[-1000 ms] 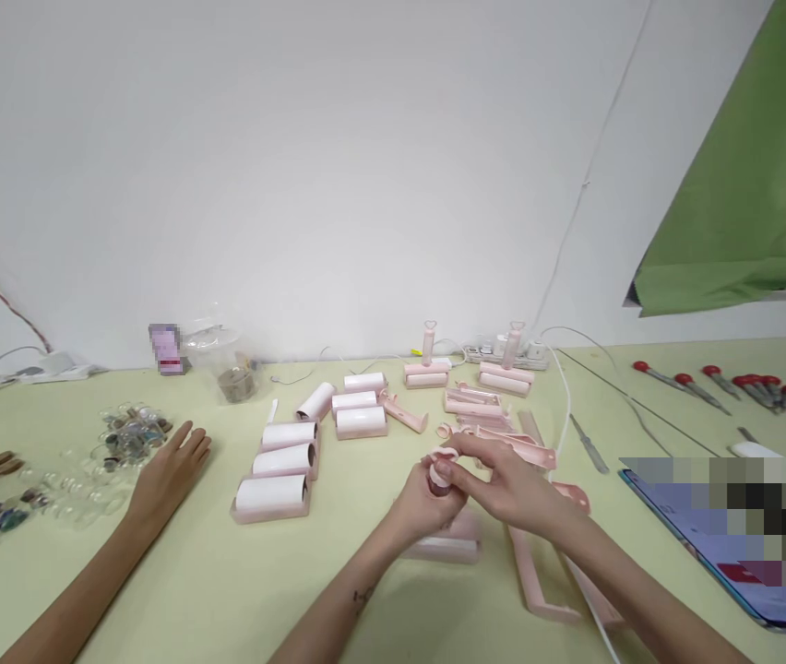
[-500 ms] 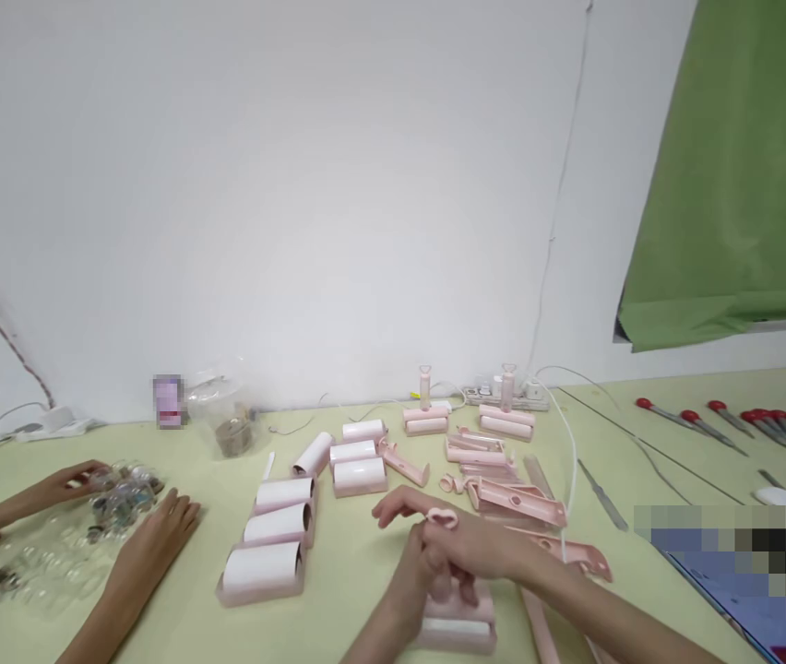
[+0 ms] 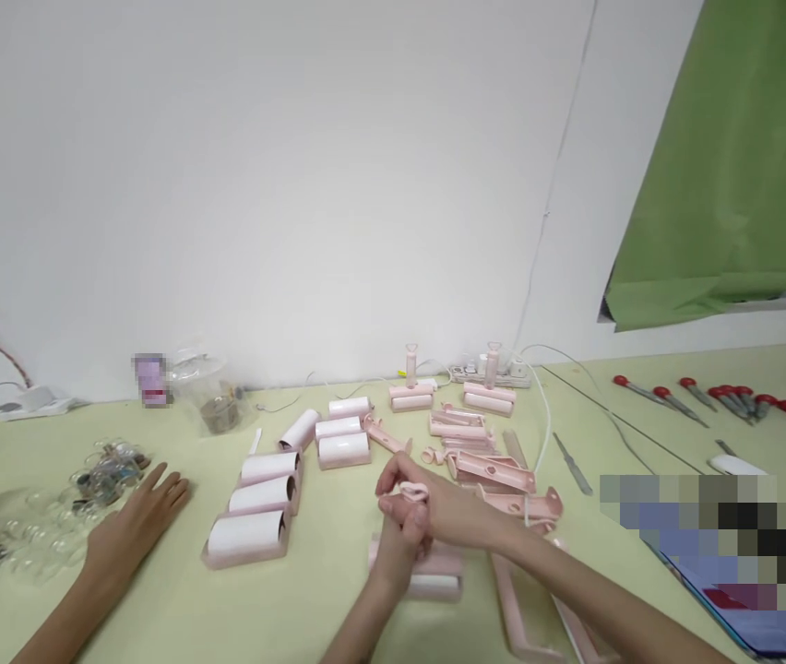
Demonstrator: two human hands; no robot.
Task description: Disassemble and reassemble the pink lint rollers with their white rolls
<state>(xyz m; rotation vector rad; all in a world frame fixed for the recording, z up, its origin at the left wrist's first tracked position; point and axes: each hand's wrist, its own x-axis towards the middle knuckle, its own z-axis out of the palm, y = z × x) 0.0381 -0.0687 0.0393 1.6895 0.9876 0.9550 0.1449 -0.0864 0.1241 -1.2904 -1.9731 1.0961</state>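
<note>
Both hands meet over a pink lint roller in front of me; its white roll faces me. The handle's pink looped end pokes up between my fingers. My left hand is closed around the handle from the near side. From the right, my right hand reaches across with its fingers curled at the handle's top. Most of the handle is hidden by the hands. Beyond my right forearm lie loose pink roller frames. Two lint rollers with upright handles, one being this lint roller, stand near the wall.
White sticky rolls in pink covers stand in rows left of my hands. Farther left, a co-worker's hand rests beside clear bubble-like pieces. A plastic bag stands behind. Red-ended tools and a metal blade lie right.
My right hand's raised fingers have curled in around the handle's top. The view has shifted slightly, so things sit higher and farther left. The co-worker's far hand has moved left, away from the clear pieces.
</note>
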